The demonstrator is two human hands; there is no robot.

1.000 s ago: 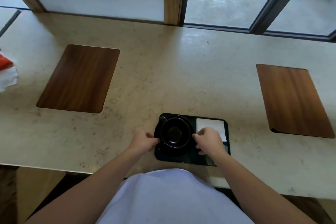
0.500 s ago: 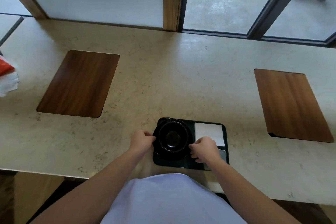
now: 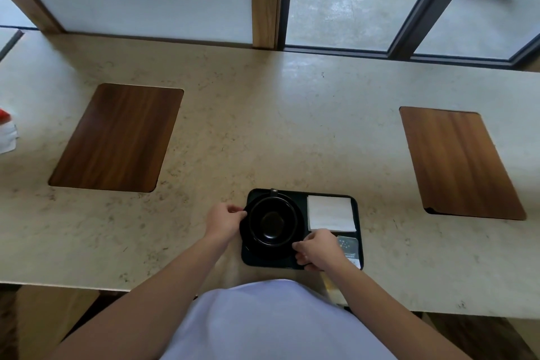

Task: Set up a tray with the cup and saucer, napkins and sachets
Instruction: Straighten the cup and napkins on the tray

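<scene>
A view down from a person's head onto a pale stone surface (image 3: 263, 114) beside a window. At 6 o'clock, near the front edge, lies a small black tray (image 3: 358, 213). On the tray's left half sits a black saucer (image 3: 248, 242) with an empty black cup (image 3: 273, 221) on it, the cup's handle pointing to 12 o'clock. At the tray's upper right, around 2 o'clock from the cup, a folded white napkin (image 3: 331, 213) lies flat. Below the napkin, at 4 o'clock from the cup, a sachet (image 3: 348, 244) with a dark printed face is partly hidden.

The left hand (image 3: 225, 221) is at 9 o'clock of the cup, fingers curled and pinching the saucer's left rim. The right hand (image 3: 318, 250) is at 4 o'clock of the cup, fingers curled at the saucer's right rim and covering part of the sachet; whether it grips the rim cannot be told.

Two dark wooden panels are set in the surface: one (image 3: 117, 137) at 10 o'clock, another (image 3: 458, 162) at 2 o'clock, both well apart from the tray. A red and white item (image 3: 7, 131) shows at the far left edge.
</scene>
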